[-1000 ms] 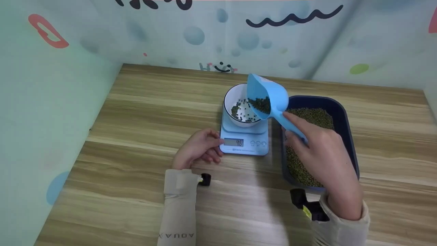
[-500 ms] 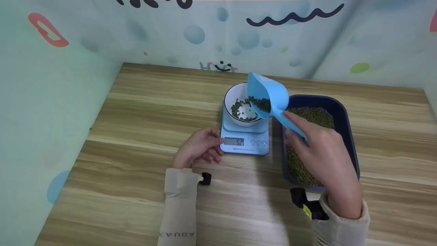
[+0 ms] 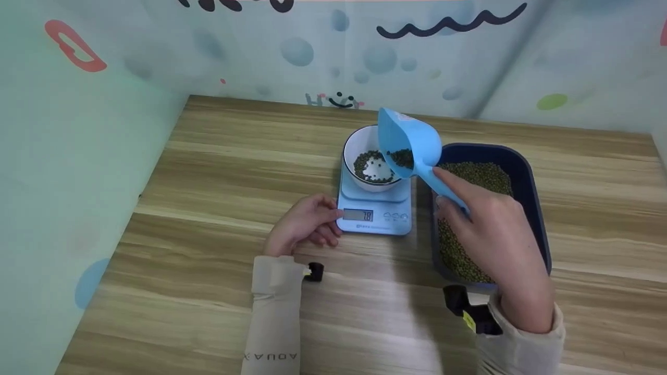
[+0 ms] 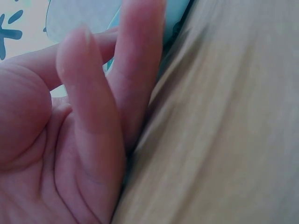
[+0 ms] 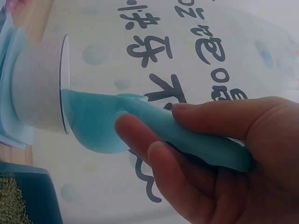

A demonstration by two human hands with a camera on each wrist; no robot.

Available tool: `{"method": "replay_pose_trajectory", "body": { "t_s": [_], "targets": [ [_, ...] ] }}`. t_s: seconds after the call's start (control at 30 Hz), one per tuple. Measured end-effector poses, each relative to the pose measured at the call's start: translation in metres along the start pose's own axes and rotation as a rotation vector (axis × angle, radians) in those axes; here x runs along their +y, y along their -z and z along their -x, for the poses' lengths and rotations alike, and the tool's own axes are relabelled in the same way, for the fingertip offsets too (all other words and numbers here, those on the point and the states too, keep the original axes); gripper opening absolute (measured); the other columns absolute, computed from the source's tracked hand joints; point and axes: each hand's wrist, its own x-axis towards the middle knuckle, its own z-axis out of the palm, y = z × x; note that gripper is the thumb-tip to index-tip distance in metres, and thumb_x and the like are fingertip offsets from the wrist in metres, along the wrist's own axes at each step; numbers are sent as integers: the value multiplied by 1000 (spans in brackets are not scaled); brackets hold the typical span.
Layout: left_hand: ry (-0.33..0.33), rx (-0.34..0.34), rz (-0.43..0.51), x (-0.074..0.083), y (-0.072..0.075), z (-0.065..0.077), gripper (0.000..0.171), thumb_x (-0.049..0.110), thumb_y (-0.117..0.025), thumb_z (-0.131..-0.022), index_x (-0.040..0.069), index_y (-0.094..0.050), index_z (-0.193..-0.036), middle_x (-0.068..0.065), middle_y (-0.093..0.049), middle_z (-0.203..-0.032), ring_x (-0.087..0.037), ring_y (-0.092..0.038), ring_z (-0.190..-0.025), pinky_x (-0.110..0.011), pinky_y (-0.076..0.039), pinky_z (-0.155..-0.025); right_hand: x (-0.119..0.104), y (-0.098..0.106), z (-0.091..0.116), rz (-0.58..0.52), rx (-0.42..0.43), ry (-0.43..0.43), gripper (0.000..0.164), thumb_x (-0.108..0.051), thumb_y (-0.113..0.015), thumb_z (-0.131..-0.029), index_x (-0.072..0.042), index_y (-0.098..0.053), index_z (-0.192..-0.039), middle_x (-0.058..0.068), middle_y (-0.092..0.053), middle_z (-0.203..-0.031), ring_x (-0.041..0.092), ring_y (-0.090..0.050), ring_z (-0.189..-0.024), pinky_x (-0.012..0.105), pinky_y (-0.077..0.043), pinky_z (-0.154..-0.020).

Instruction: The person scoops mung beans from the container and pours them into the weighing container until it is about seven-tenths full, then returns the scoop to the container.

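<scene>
My right hand (image 3: pixel 492 229) grips the handle of a light blue scoop (image 3: pixel 424 143), tilted over a white bowl (image 3: pixel 359 143) with a dark rim. Small dark green beans, which look like mung beans (image 3: pixel 402 158), lie in the scoop, and others form a ring on the bowl's bottom. Under the bowl is a light blue kitchen scale (image 3: pixel 385 227), its display reading about 78. My left hand (image 3: pixel 305 221) holds the scale's left edge, thumb beside the display. In the right wrist view the scoop's lip (image 5: pixel 79 100) overlaps the bowl's rim.
A dark blue tray (image 3: pixel 531 208) of mung beans stands right of the scale, partly beneath my right hand. The wooden table (image 3: pixel 224 172) meets a patterned backdrop (image 3: pixel 260 57) behind the bowl and at the left.
More beans lie in the bowl and fewer in the scoop. The scale's reading has risen from about 46 through 52 to 78. Both hands stay nearly in place.
</scene>
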Motion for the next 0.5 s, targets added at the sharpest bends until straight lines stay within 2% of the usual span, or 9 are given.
{"method": "replay_pose_trajectory", "body": {
  "t_s": [0.2,0.5],
  "targets": [
    [-3,3,-3,0,-1,1,27,24,-59,-90,7,-48,-109,-16,-66,-80,-22,-67,-60,-27,-51,-47,0,-1,-1,19,6,6,43,-12,-61,-88,-19,-53,-130,5,-70,-98,12,-48,-55,25,-36,-49],
    [-14,-2,-14,1,0,2,27,24,-60,-90,8,-48,-108,-16,-66,-80,-23,-67,-61,-28,-52,-47,0,-1,0,18,18,-14,44,-10,-61,-88,-19,-53,-130,7,-69,-103,14,-53,-61,28,-38,-53]
  ]
}}
